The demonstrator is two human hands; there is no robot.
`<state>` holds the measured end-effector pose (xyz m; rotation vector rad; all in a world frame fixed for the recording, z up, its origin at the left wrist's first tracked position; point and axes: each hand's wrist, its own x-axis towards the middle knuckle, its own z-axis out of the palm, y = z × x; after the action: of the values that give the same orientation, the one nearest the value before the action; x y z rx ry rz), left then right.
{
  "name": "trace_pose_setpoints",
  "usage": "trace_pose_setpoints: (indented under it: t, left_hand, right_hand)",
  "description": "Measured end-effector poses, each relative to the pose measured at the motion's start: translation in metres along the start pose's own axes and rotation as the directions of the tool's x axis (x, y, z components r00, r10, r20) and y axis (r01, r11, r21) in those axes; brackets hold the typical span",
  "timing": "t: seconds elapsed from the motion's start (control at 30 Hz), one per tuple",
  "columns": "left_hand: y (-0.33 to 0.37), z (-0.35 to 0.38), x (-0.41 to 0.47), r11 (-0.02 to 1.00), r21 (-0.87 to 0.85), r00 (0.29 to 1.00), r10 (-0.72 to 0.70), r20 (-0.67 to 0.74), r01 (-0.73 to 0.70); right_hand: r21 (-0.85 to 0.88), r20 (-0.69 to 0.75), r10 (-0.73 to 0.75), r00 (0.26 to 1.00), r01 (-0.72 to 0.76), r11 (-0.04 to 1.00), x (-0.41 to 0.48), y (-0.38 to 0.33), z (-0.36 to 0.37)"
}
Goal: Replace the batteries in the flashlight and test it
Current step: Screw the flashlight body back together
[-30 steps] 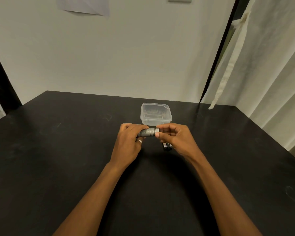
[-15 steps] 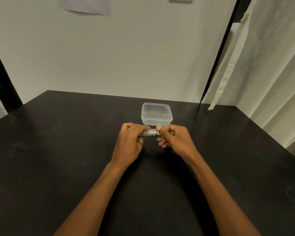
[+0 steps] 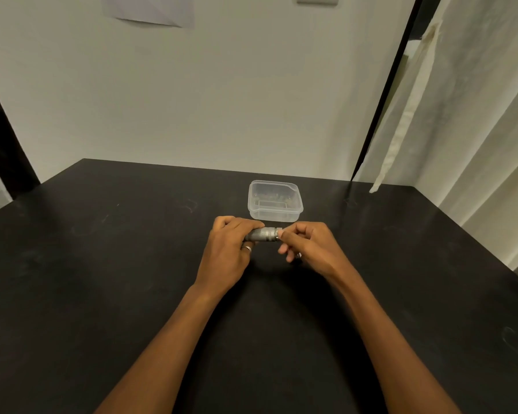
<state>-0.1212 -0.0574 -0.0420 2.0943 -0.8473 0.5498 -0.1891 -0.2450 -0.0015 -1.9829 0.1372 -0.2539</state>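
Left hand (image 3: 226, 252) grips grey knurled flashlight (image 3: 262, 234); right hand (image 3: 310, 248) pinches end.

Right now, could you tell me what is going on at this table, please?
A person is working on a small grey flashlight just above the black table. The left hand grips its body, and the right hand pinches its right end. A clear plastic container sits just beyond the hands. Whether the batteries are in cannot be seen.
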Motion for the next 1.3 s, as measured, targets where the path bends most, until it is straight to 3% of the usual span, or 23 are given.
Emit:
trace_pose_setpoints:
  t: [0.3,0.5,0.8,1.03,1.3]
  left_hand:
    - [0.002,-0.001,0.000,0.999,-0.035,1.000,0.019,-0.021,-0.019]
    - [0.001,0.002,0.000,1.000,-0.014,1.000,-0.018,-0.009,0.018]
    - [-0.001,0.001,0.000,0.999,-0.011,0.999,-0.041,-0.021,0.041]
    - [0.002,0.000,0.000,1.000,-0.020,1.000,-0.004,-0.023,0.004]
    - [0.000,0.002,0.001,0.999,-0.016,0.999,-0.031,-0.031,0.031]
  right_hand:
    - [-0.079,-0.094,0.010,0.996,-0.017,0.997,-0.003,-0.005,0.009]
    - [-0.125,-0.203,-0.086,0.976,0.061,0.990,-0.001,0.000,0.014]
    - [0.068,-0.026,-0.069,0.997,0.071,0.995,0.000,0.000,0.002]
    - [-0.093,-0.099,-0.031,0.995,0.022,0.995,-0.001,-0.002,0.008]
    - [-0.100,-0.150,-0.054,0.987,0.039,0.994,-0.004,-0.003,0.005]
